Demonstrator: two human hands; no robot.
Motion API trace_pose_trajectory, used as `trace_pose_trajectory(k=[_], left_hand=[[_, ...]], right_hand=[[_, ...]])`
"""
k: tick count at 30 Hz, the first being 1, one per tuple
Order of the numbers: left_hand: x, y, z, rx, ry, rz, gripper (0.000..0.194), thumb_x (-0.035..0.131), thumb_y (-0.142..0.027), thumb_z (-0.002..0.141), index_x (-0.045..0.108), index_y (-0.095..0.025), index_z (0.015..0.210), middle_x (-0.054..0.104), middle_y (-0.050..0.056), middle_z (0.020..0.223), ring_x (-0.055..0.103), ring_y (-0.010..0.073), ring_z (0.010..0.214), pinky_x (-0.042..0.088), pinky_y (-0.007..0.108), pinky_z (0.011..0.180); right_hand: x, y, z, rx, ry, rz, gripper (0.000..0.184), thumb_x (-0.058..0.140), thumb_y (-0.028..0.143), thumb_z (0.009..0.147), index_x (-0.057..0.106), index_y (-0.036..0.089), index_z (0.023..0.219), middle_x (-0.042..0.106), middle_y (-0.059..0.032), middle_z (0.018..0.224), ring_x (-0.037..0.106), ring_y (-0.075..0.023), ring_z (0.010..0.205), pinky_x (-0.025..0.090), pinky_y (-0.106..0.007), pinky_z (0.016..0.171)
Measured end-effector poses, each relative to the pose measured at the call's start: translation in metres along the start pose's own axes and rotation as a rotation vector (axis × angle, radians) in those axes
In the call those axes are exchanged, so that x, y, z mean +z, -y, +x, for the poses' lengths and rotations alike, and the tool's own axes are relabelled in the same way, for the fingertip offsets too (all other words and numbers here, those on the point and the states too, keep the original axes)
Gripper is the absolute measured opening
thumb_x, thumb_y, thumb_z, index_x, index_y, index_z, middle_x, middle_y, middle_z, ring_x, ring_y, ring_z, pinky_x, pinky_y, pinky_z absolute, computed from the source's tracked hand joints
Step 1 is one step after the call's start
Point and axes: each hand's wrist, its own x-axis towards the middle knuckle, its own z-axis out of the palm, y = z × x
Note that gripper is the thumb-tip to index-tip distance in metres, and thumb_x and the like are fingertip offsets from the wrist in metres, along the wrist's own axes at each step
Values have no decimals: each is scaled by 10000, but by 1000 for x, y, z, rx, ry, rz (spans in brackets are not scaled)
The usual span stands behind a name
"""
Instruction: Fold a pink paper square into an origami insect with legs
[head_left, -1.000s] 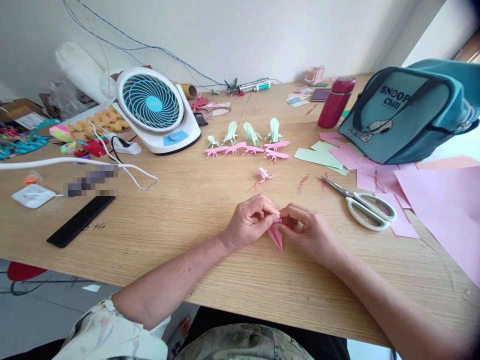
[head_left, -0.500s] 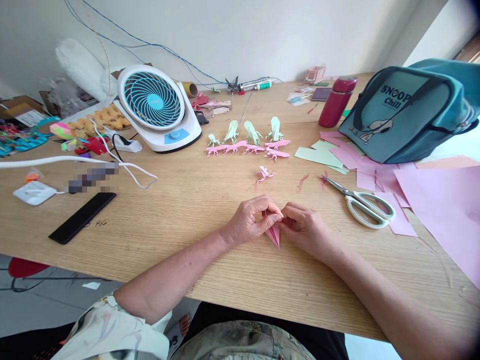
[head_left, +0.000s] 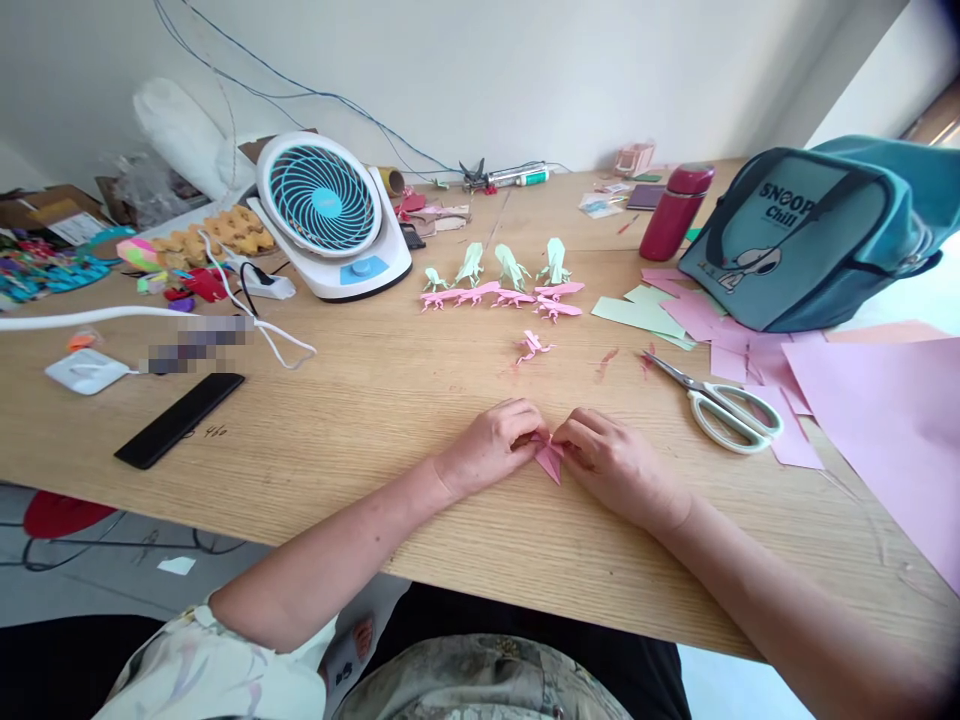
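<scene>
Between my two hands, close above the wooden table (head_left: 337,420), is a small folded pink paper (head_left: 550,464) with its pointed end towards me. My left hand (head_left: 495,445) pinches its left side, fingers closed. On the right side my right hand (head_left: 619,465) grips it with thumb and fingertips; parts of the paper are hidden behind the fingers. A pink origami figure with thin legs (head_left: 533,347) sits just beyond my hands. Farther back stand several green origami figures (head_left: 511,268) and a row of pink ones (head_left: 480,292).
Scissors (head_left: 727,410) lie to the right beside pink paper sheets (head_left: 885,420) and green paper pieces (head_left: 637,312). A teal bag (head_left: 810,235) and a red bottle (head_left: 675,212) stand behind. Leftwards are a fan (head_left: 326,205), white cables and a black flat case (head_left: 180,420).
My hands have drawn slightly apart at the fingertips, and more of the folded paper's upper part shows, spread to both sides. Both hands still hold it. The camera view has shifted a little.
</scene>
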Motion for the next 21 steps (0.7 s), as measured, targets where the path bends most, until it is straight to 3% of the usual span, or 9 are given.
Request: trace_pose_trajectory(k=[11,21], left_hand=[[-10,0,-4,201,107,175,248,512,-130,971,703,-187,1120,724,75,1044,648,183,997,529,324,907],[-12,1,-14,322,145,371,358,465,-106,984,617,-150,1305,698,88,1243,598,184,1173,540,333,991]], right_hand=[[-14,0,-21,-82,75,90,371,422,111,978,676,237,1217,642,-105,999,607,-222,904,533,-370,797],[-15,-1,-24,-87,54,108,283,435,99,979,681,150,1109,634,-125,1008,593,-223,906,543,-391,812]])
